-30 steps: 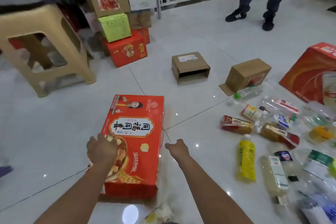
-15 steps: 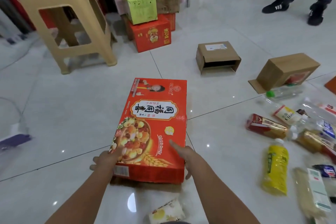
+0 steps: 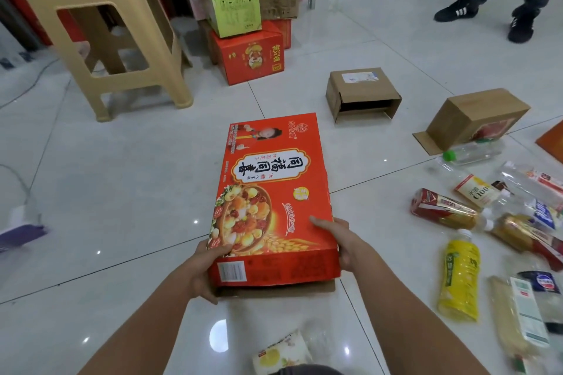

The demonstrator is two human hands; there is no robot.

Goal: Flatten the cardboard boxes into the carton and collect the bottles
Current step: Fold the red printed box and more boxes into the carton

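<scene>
While another person's dark shoes (image 3: pixel 457 9) stand at the far right of the room, a person crouched over the white tiled floor (image 3: pixel 122 192) grips the near end of a long red gift box (image 3: pixel 274 192) with both bare hands, as seen from the head camera, the only view. The left hand (image 3: pixel 202 271) wraps the box's near left corner, thumb on the printed top and fingers curled beneath; the right hand (image 3: pixel 344 243) clasps the near right edge, fingers closed over the top face. The box lies lengthwise away from the person, with a brown flap showing under its near end; whether that end is off the tiles cannot be told.

Beyond it, two brown cardboard boxes rest on the floor: one (image 3: pixel 362 91) with an open side facing the camera and a white label on top, the other (image 3: pixel 475 119) tipped on its side further right, a flap spread on the tiles. Bottles are scattered on the floor to the right, well apart from the red box: a clear bottle with a green cap (image 3: pixel 469 152) touching the tipped box, a red-labelled bottle (image 3: pixel 444 208), a yellow bottle (image 3: pixel 460 274) and several more crowding the frame's edge. One more bottle (image 3: pixel 283 353) lies near the person's body at the bottom.

At the upper left stands a tan plastic stool (image 3: pixel 100 30), and beside it a stack of cartons (image 3: pixel 240 12) in brown, green and red.
</scene>
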